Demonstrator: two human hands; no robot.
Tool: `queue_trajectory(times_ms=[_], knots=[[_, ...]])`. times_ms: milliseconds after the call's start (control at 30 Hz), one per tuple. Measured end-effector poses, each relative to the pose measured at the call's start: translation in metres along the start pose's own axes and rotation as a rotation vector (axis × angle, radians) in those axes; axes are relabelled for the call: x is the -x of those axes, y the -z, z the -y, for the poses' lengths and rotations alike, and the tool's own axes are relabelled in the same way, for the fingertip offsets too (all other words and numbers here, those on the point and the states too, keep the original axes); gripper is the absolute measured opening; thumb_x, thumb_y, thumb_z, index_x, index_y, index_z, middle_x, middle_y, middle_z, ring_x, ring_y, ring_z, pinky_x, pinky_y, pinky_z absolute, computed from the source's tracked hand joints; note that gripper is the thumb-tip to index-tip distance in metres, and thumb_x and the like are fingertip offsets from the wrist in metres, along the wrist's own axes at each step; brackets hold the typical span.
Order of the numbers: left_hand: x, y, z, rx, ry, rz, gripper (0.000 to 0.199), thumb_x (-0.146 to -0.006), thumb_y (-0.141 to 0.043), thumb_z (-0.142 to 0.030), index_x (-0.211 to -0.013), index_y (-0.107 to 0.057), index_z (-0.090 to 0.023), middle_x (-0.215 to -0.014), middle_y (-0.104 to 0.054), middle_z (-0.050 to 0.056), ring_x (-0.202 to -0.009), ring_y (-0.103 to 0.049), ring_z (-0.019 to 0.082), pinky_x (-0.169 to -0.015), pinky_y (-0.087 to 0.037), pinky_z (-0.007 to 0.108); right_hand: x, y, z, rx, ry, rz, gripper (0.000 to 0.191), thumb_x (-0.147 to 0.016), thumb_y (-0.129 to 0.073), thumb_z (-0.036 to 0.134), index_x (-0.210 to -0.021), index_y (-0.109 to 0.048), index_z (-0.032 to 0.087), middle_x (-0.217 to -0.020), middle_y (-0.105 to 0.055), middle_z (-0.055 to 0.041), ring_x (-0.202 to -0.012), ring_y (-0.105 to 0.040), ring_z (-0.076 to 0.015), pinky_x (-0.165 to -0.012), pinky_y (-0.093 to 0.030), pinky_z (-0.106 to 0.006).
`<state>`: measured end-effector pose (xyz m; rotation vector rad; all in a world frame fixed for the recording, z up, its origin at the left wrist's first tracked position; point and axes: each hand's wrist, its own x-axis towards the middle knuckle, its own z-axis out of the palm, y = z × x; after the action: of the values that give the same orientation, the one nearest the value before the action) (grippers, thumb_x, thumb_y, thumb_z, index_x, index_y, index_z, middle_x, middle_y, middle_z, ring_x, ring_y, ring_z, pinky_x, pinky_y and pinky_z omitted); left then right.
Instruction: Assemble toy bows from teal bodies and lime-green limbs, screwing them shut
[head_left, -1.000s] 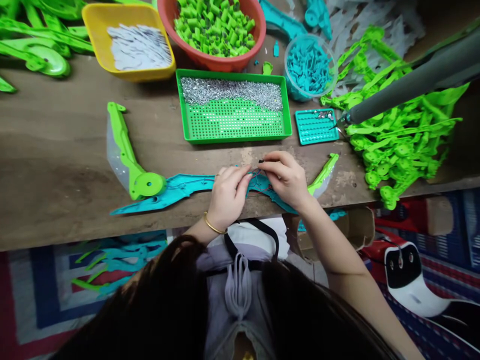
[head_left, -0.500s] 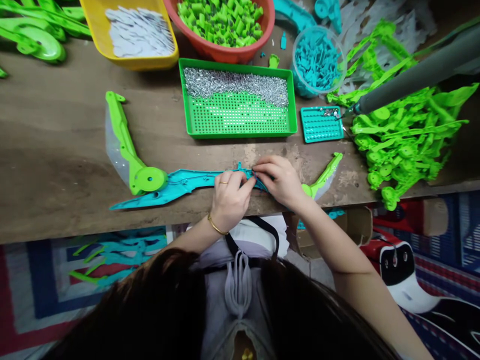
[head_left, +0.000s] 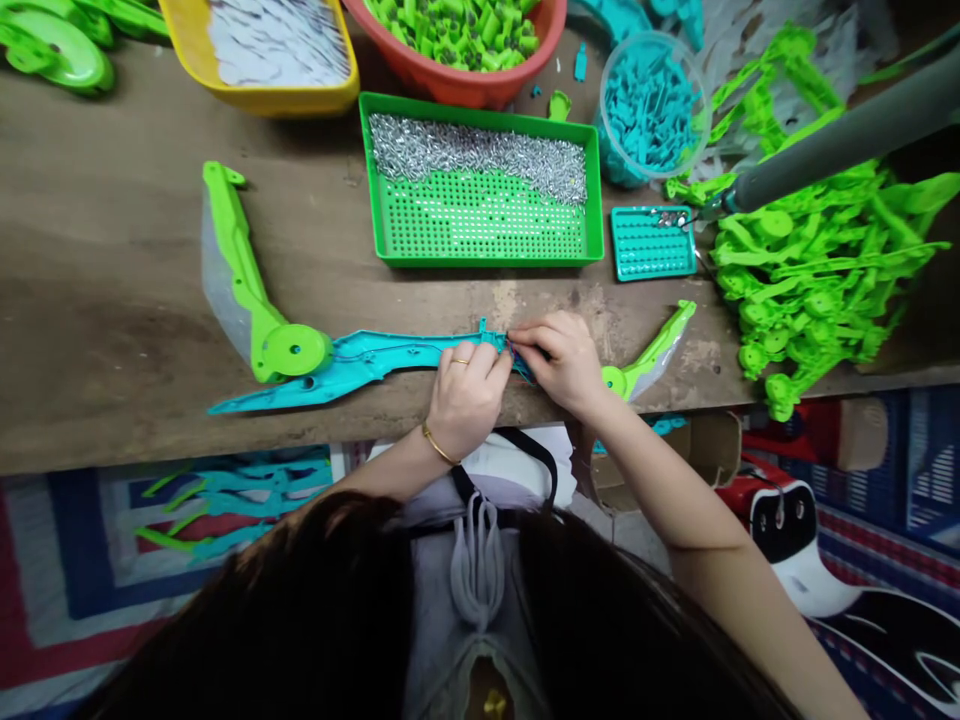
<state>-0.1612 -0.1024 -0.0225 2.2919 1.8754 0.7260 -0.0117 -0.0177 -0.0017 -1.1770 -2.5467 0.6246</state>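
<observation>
A long blue plastic toy shell [head_left: 382,357] lies along the table's front edge, its hollow side up, with a thin dark wire along it. A green arm with a clear blade [head_left: 238,270] joins its left end, and a smaller green arm [head_left: 651,352] shows at the right. My left hand [head_left: 469,395] is closed on the shell's middle, fingertips pressing at its inner edge. Just to the right, my right hand [head_left: 561,362] is closed in a pinch at the shell, close to the left fingertips. Dark, thin strands show there; what the pinch holds is too small to name.
Behind the shell stands a green tray [head_left: 487,250] of small metal screws. Beyond are a yellow bin [head_left: 277,98] of white strips, a red bowl [head_left: 450,88] of green pieces and a clear tub [head_left: 611,160] of blue parts. Green parts [head_left: 810,270] are heaped right, beside a small teal tray [head_left: 652,255].
The view has shifted slightly, so the trays and bowls sit a little higher in it. Both hands remain at the same place on the shell, with only slight finger movement.
</observation>
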Motion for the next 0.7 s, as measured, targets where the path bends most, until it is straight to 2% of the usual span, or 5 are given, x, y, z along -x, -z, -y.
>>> queue_trajectory(times_ms=[100,200,333,500,700], knots=[[0.0,0.0,0.001,0.002,-0.003,0.0,0.033,-0.097,-0.039,-0.021,-0.104,-0.071,-0.015,-0.082,-0.062,0.013,-0.079,-0.049,0.027,-0.069,-0.036,0.041,-0.002,0.009,0.003,-0.009,0.008,0.077,0.02,-0.093,-0.052,0.025,-0.099,-0.071,0.024,-0.1,-0.072,-0.0058,-0.1,-0.062,-0.0218,-0.092,-0.041,-0.042],[-0.001,-0.001,0.0,-0.017,-0.012,-0.003,0.032,-0.097,-0.04,-0.021,-0.105,-0.07,-0.015,-0.082,-0.063,0.013,-0.079,-0.049,0.027,-0.068,-0.036,0.04,-0.006,0.018,0.003,-0.197,-0.017,0.162,0.022,-0.093,-0.051,0.024,-0.101,-0.071,0.022,-0.101,-0.07,-0.0061,-0.099,-0.063,-0.0199,-0.09,-0.046,-0.039],[-0.002,0.003,0.001,0.052,0.016,0.025,0.031,-0.097,-0.041,-0.022,-0.102,-0.07,-0.017,-0.083,-0.064,0.012,-0.08,-0.051,0.026,-0.071,-0.038,0.04,-0.011,0.017,0.0,-0.351,-0.055,0.138,0.014,-0.089,-0.06,0.029,-0.088,-0.071,0.02,-0.09,-0.069,-0.0044,-0.09,-0.064,-0.0178,-0.086,-0.05,-0.035],[0.012,0.032,0.025,0.193,0.023,-0.057,0.028,-0.094,-0.052,-0.027,-0.116,-0.065,-0.016,-0.104,-0.066,0.013,-0.098,-0.056,0.027,-0.089,-0.043,0.044,-0.01,0.008,-0.002,-0.236,-0.037,0.101,0.009,-0.088,-0.062,0.026,-0.09,-0.07,0.022,-0.096,-0.071,-0.0047,-0.094,-0.064,-0.0194,-0.088,-0.046,-0.037],[0.021,0.049,0.042,0.182,0.077,-0.066,0.015,-0.091,-0.059,-0.028,-0.098,-0.07,-0.022,-0.097,-0.07,0.008,-0.093,-0.06,0.025,-0.087,-0.042,0.044,-0.01,0.008,-0.001,-0.146,-0.037,0.134,0.008,-0.088,-0.061,0.025,-0.088,-0.069,0.022,-0.098,-0.071,-0.0049,-0.098,-0.064,-0.0216,-0.088,-0.043,-0.038]])
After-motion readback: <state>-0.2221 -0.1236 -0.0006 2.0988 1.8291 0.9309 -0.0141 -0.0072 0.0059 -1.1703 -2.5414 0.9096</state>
